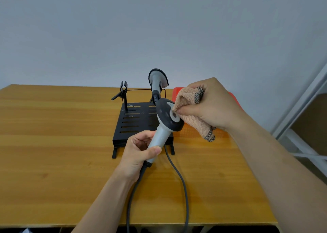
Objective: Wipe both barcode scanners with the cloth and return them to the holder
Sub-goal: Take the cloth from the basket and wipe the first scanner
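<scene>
Now the left hand [139, 151] grips the scanner [166, 124] by its handle, mid-table [53, 144]; the right hand [212, 105] bunches the cloth [191, 112] against its head. The second scanner [157, 80] sits in the holder [134, 123] at 12 o'clock. Risk: the trailing cable [177, 172] snags the holder and tips it.

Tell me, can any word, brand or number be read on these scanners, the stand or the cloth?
No readable text anywhere in this view.
Grey barcode scanner with dark round head: one tiny mark on its pale top, too small to read.
Second grey scanner, in the black slotted metal holder: nothing legible.
Holder: pale scuffs, no letters.
Fuzzy beige cloth with checked edge: no tag shows.
</scene>
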